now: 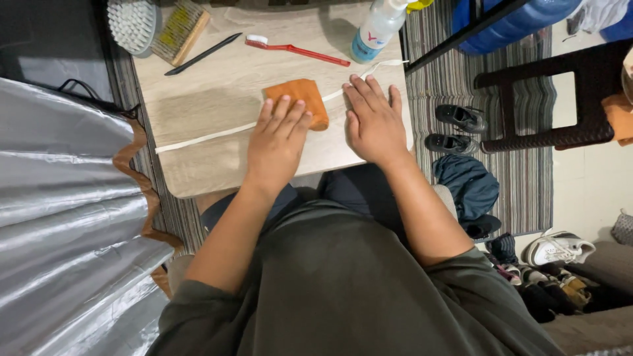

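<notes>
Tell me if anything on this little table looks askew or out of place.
Nothing spilled or damaged. The white lace lies slantwise across the table, under the orange cloth. The left hand presses the cloth; the right hand lies flat on the lace.

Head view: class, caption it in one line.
Left hand presses an orange cloth onto a white lace; right hand lies flat.

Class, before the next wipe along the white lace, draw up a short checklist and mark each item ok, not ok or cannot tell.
1. Left hand flat on the orange cloth: ok.
2. Cloth lying over the white lace: ok.
3. Right hand pinning the lace to the table: ok.
4. Lace stretched straight: ok.
5. Cloth damp: cannot tell.
6. Spray bottle and red toothbrush apart from the hands: ok.
</notes>
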